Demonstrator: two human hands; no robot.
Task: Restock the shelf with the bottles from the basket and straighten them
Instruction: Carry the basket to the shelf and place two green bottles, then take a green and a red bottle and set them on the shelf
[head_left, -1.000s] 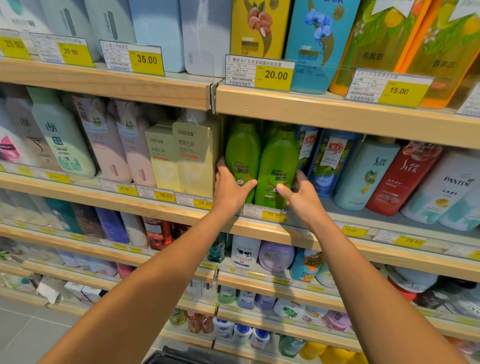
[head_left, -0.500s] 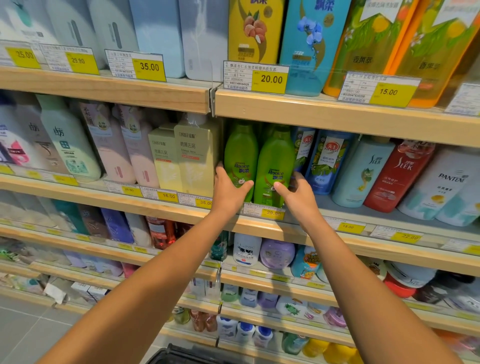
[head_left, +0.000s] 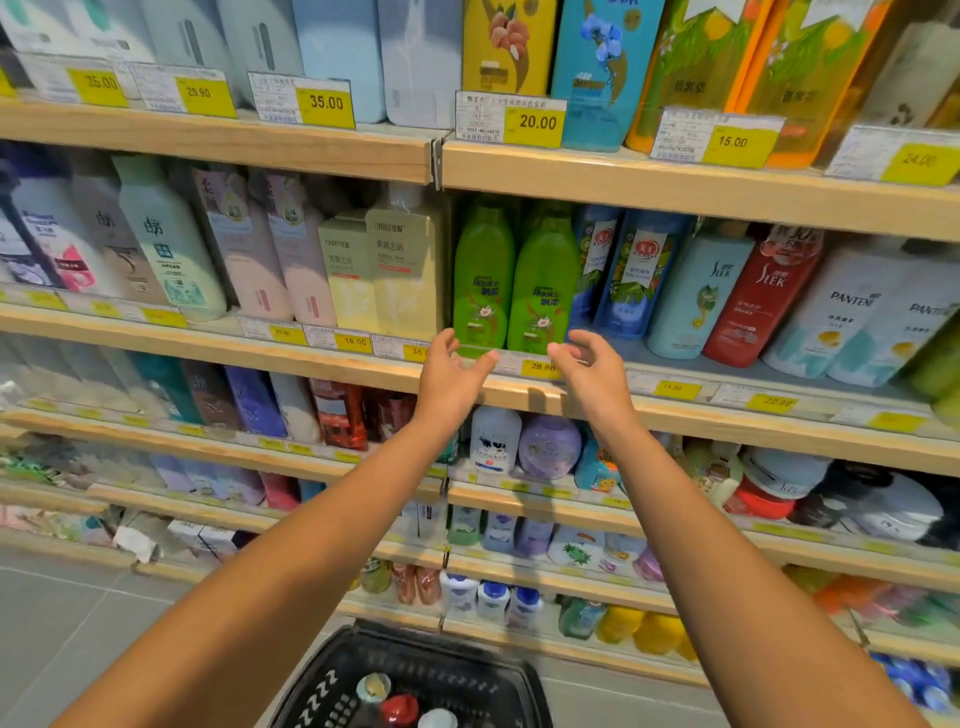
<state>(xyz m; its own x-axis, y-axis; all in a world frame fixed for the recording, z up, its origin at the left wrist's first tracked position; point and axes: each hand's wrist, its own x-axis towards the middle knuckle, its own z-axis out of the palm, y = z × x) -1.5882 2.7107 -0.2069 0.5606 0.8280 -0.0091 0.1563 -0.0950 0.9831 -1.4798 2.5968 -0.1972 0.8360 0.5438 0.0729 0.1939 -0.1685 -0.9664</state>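
Observation:
Two green Rejoice bottles stand upright side by side on the second shelf (head_left: 519, 395), the left one (head_left: 482, 280) and the right one (head_left: 544, 291). My left hand (head_left: 451, 371) hovers just in front of the shelf edge below the left bottle, fingers apart, holding nothing. My right hand (head_left: 589, 371) is level with it below the right bottle, also empty with fingers spread. A black basket (head_left: 322, 696) sits at the bottom of the view with a few bottle caps (head_left: 397, 707) showing inside it.
Yellow-green box bottles (head_left: 405, 270) stand left of the green pair, blue bottles (head_left: 631, 275) to the right. Further right are a teal bottle, a red SLEK bottle (head_left: 758, 296) and white Pantene bottles. Shelves above and below are packed. Grey floor lies at lower left.
Both hands have let go of the two green bottles and drawn back toward me, fingers opening. The view has tilted down, so the basket now shows.

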